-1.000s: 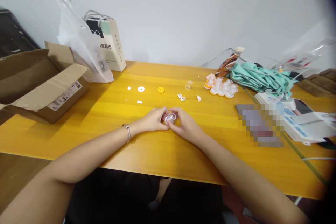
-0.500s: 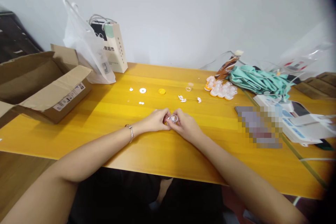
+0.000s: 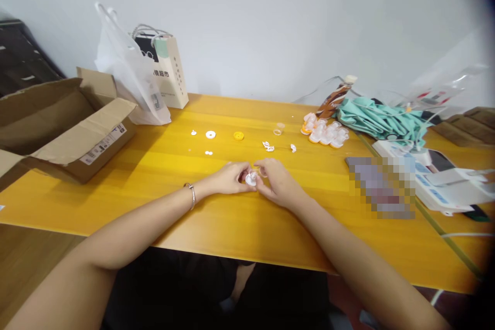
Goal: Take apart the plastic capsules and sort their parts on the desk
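My left hand (image 3: pixel 234 177) pinches a small white round plastic part (image 3: pixel 250 180) by its edge, just above the table. Close beside it, my right hand (image 3: pixel 279 181) has its thumb and index finger around a small clear plastic cover (image 3: pixel 263 170), partly hidden by the fingers. Beyond the hands lie a yellow round part (image 3: pixel 238 135), a white disc with a centre hole (image 3: pixel 210 134) and a clear ring-shaped piece (image 3: pixel 277 132). Small white openwork pieces (image 3: pixel 268 147) and another small white piece (image 3: pixel 293 148) rest nearer my right hand.
On the right, a cluster of clear-and-orange plastic items (image 3: pixel 325 131) sits before a brown bottle (image 3: pixel 335 99) and a green folded cloth (image 3: pixel 381 118). A blurred flat object (image 3: pixel 381 188) and a white device (image 3: pixel 436 180) lie nearby. An open cardboard box (image 3: pixel 104 139) stands left.
The clear cover has come away from between the joined fingertips toward my right hand, and the white round part now shows in my left. My right fingers have spread a little.
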Available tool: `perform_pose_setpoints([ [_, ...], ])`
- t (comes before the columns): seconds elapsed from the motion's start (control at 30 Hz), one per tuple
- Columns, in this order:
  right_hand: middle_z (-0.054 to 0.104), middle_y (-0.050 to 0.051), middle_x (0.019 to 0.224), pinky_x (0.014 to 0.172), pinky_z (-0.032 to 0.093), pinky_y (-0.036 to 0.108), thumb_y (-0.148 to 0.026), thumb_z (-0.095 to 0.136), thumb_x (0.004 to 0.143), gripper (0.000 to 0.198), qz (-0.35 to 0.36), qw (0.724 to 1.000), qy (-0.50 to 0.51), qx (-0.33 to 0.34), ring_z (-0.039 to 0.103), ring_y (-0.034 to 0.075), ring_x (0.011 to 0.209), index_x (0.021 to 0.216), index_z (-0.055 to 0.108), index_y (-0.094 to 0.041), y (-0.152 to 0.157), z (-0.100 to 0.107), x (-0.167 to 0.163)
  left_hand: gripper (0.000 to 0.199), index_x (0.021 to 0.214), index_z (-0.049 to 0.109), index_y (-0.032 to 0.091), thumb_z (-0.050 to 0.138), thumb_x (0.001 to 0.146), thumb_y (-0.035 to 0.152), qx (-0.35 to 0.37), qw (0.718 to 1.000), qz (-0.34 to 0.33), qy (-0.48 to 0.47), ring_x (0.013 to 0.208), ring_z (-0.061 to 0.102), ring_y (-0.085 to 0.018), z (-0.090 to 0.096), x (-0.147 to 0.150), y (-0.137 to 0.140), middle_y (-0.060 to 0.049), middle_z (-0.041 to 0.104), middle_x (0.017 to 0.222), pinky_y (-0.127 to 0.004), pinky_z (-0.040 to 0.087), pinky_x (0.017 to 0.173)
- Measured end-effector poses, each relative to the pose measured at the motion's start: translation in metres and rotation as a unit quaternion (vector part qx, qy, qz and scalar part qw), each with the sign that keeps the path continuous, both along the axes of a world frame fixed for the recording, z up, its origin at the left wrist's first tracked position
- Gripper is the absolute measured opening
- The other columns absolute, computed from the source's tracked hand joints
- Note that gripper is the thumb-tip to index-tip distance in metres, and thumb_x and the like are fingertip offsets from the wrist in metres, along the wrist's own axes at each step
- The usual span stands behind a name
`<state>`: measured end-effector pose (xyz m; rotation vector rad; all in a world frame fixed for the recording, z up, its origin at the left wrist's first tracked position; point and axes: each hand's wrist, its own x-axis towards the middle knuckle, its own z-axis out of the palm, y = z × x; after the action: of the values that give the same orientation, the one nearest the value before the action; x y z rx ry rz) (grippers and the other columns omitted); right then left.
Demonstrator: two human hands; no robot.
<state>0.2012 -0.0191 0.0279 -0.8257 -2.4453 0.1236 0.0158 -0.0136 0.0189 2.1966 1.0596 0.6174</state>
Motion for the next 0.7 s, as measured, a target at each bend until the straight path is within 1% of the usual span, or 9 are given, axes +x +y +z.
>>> perform_pose_setpoints([
  [0.07, 0.055, 0.007, 0.083, 0.069, 0.046, 0.037, -0.028, 0.048, 0.081, 0.028, -0.021, 0.998, 0.06, 0.006, 0.054, 0.021, 0.075, 0.107, 0.043, -0.018, 0.002, 0.0, 0.007, 0.031, 0.079, 0.049, 0.016, 0.064, 0.071, 0.041, -0.002, 1.0, -0.001, -0.001, 0.059, 0.046, -0.01, 0.0, -0.001, 0.0, 0.002, 0.053, 0.069, -0.022, 0.033, 0.054],
  [0.13, 0.055, 0.007, 0.087, 0.07, 0.047, 0.036, -0.03, 0.052, 0.079, 0.035, -0.072, 0.987, 0.142, 0.002, 0.056, 0.019, 0.075, 0.11, 0.04, -0.019, 0.011, 0.001, 0.017, 0.031, 0.081, 0.05, 0.016, 0.065, 0.07, 0.041, -0.004, 1.0, 0.004, -0.002, 0.06, 0.047, -0.011, -0.002, -0.001, -0.001, 0.002, 0.055, 0.07, -0.022, 0.034, 0.054],
  [0.2, 0.057, 0.006, 0.086, 0.071, 0.047, 0.035, -0.032, 0.054, 0.078, 0.037, -0.152, 0.964, 0.219, -0.01, 0.058, 0.018, 0.075, 0.108, 0.038, -0.019, 0.029, 0.005, 0.031, 0.031, 0.084, 0.05, 0.017, 0.066, 0.07, 0.04, -0.007, 1.0, 0.006, -0.005, 0.062, 0.049, -0.011, -0.004, -0.001, -0.001, 0.001, 0.057, 0.073, -0.022, 0.035, 0.056],
  [0.27, 0.058, 0.005, 0.084, 0.07, 0.048, 0.034, -0.034, 0.055, 0.077, 0.033, -0.225, 0.94, 0.254, -0.035, 0.058, 0.018, 0.073, 0.102, 0.041, -0.018, 0.056, 0.009, 0.048, 0.031, 0.086, 0.051, 0.017, 0.066, 0.07, 0.039, -0.008, 1.0, 0.006, -0.009, 0.064, 0.05, -0.011, -0.005, -0.001, -0.001, 0.001, 0.058, 0.075, -0.022, 0.036, 0.058],
  [0.37, 0.058, 0.003, 0.072, 0.067, 0.048, 0.034, -0.031, 0.057, 0.073, 0.026, -0.294, 0.922, 0.219, -0.121, 0.058, 0.018, 0.066, 0.093, 0.047, -0.017, 0.1, 0.014, 0.07, 0.03, 0.086, 0.05, 0.018, 0.066, 0.07, 0.038, -0.003, 1.0, 0.003, -0.009, 0.066, 0.051, -0.012, -0.005, -0.002, -0.001, 0.001, 0.059, 0.077, -0.022, 0.038, 0.06],
  [0.47, 0.058, 0.003, 0.07, 0.068, 0.047, 0.033, -0.023, 0.059, 0.068, 0.025, -0.336, 0.905, 0.19, -0.176, 0.057, 0.017, 0.067, 0.091, 0.051, -0.016, 0.131, 0.01, 0.078, 0.03, 0.085, 0.05, 0.018, 0.066, 0.071, 0.038, -0.002, 1.0, 0.0, -0.007, 0.066, 0.052, -0.012, -0.004, -0.002, 0.0, 0.001, 0.06, 0.078, -0.022, 0.038, 0.061],
  [0.57, 0.059, 0.004, 0.071, 0.065, 0.047, 0.031, -0.02, 0.062, 0.064, 0.028, -0.336, 0.9, 0.182, -0.208, 0.056, 0.015, 0.065, 0.09, 0.053, -0.014, 0.146, 0.002, 0.076, 0.03, 0.085, 0.05, 0.018, 0.066, 0.071, 0.038, -0.003, 1.0, -0.003, -0.006, 0.066, 0.052, -0.012, -0.003, -0.002, 0.0, 0.001, 0.06, 0.078, -0.023, 0.038, 0.061],
  [0.7, 0.06, 0.004, 0.074, 0.063, 0.048, 0.029, -0.022, 0.064, 0.063, 0.033, -0.328, 0.899, 0.195, -0.216, 0.057, 0.015, 0.065, 0.093, 0.053, -0.014, 0.157, -0.005, 0.07, 0.03, 0.085, 0.051, 0.018, 0.067, 0.07, 0.037, -0.003, 1.0, 0.0, -0.007, 0.066, 0.052, -0.012, -0.003, -0.002, 0.0, 0.001, 0.06, 0.078, -0.023, 0.038, 0.062],
])
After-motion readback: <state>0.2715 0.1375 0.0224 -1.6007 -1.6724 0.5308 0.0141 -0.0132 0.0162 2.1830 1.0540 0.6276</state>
